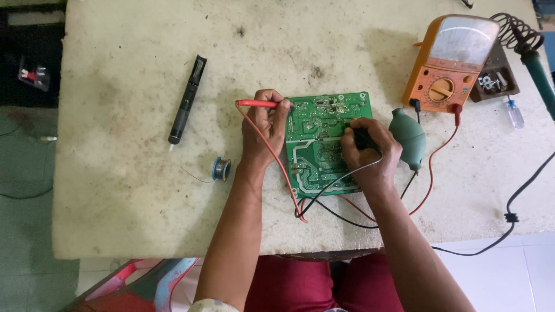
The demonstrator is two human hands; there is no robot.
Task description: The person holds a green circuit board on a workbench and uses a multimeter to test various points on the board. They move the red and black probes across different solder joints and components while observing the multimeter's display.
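green circuit board [324, 144], silver traces, hands probing

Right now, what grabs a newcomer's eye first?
The green board at mid-table, with both hands on it: the left hand holds a red probe at its left edge, the right hand presses a black probe onto it. Next, the orange meter at the top right, beside a teal blower.

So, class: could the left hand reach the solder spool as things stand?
Probably yes: the left hand, gripping the red probe, sits near the solder spool, with only bare table between them; it would need to free the probe first.
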